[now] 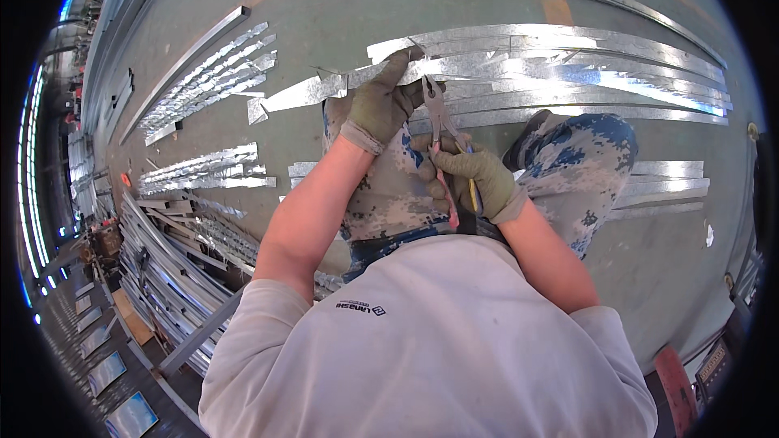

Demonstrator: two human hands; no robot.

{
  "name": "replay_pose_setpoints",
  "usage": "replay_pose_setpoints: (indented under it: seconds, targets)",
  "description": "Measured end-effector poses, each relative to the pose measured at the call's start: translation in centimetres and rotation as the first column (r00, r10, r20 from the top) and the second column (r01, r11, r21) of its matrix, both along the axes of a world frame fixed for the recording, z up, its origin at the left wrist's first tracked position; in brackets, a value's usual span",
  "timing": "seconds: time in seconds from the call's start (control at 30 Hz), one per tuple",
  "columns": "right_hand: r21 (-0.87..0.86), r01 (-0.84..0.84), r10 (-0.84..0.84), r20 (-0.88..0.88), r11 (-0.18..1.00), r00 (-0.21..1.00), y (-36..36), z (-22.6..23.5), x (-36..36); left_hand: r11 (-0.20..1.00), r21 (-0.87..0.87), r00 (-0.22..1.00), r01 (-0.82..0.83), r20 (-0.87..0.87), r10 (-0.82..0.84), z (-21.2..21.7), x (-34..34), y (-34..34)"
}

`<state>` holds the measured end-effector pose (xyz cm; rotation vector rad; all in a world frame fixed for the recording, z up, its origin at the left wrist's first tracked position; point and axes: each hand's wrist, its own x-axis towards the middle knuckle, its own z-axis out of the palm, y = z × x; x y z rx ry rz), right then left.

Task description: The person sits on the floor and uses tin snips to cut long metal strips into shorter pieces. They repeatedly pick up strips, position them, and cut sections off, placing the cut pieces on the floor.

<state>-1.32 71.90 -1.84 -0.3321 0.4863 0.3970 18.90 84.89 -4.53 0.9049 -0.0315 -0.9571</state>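
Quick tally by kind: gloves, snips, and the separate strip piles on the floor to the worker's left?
Gloves: 2, left hand and right hand
Snips: 1
Strip piles, left: 2, upper and lower
Total: 5

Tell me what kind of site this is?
Likely a sheet-metal fabrication workshop. Long shiny galvanised metal strips lie across the grey concrete floor, with more stacked metal profiles at the left. The gloved left hand grips a strip, and the gloved right hand works red-handled metal snips.
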Motion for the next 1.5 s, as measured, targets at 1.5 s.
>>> replay_pose_setpoints:
  seconds: [1.5]
  targets:
    - [-0.918,-0.319,0.066,-0.343,-0.237,0.937,1.9,-4.7,1.3,0.979,0.199,0.999,-0.037,-0.025,0.043,-0.4,-0.3,-1.8]
